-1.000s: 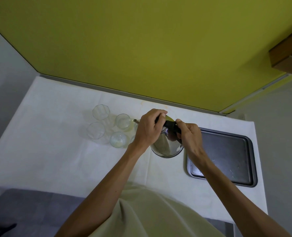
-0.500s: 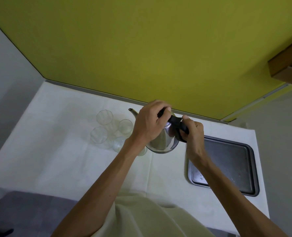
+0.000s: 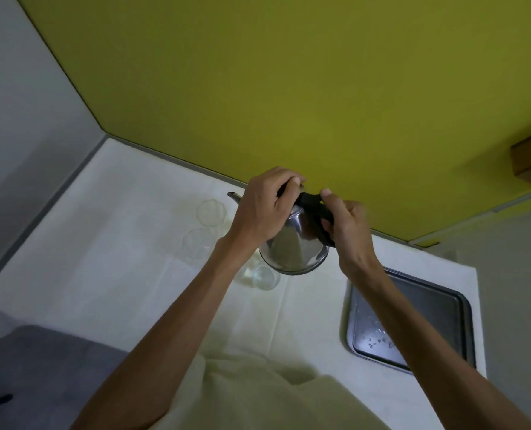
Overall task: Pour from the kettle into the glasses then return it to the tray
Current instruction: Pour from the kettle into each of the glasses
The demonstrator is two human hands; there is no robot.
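From the head camera, the steel kettle (image 3: 293,248) is held up off the white tabletop (image 3: 109,274), between the two hands and a little below them, over the middle of the tabletop towards its far edge, where the yellow wall (image 3: 289,88) begins. The left hand (image 3: 265,209) sits over the kettle's top on its left side, fingers curled down and closed around the black lid or knob area, thumb tip showing at the top; its forearm rises from the near edge at a slant and covers part of the kettle's left flank. The right hand (image 3: 346,226) is just right of the kettle, closed around the black handle (image 3: 315,206), thumb laid along the handle's top and fingers wrapped round its far side, wrist bent so the forearm runs down across the tray's left end. The kettle's spout (image 3: 234,197) points left and slightly up, and the body looks roughly level, its rounded base facing the camera. The glasses (image 3: 209,212) stand on the tabletop left of and below the kettle, grouped together: two show clearly left of the left wrist, one peeps out under the kettle's base, and any others are hidden by the forearm. The dark metal tray (image 3: 441,308) lies at the tabletop's right edge, near the right front corner, well apart from the kettle, with small droplets on its near left part.
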